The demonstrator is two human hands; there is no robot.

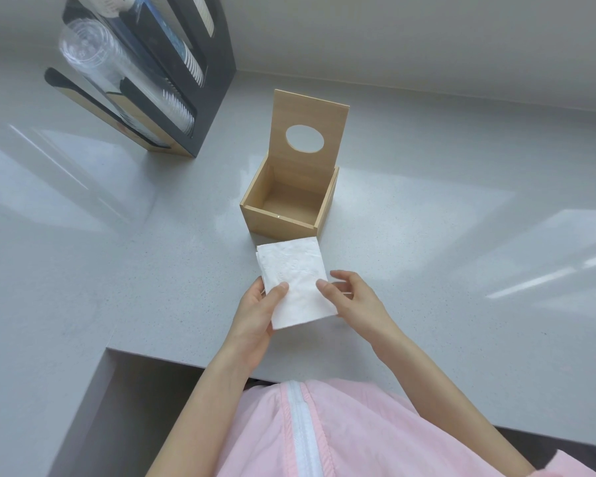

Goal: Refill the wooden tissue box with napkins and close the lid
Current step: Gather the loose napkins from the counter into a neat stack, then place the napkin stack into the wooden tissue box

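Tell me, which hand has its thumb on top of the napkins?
Both do. The left hand presses its thumb on the napkins at their left edge, and the right hand presses its thumb at their right edge, in front of the open wooden box.

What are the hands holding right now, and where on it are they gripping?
Both hands hold the stack of white napkins at its near end: the left hand pinches the near-left edge, the right hand the near-right edge.

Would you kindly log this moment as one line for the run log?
stage: pre-insert | left hand + right hand: holding napkins | box: empty, lid upright | napkins: near side of box
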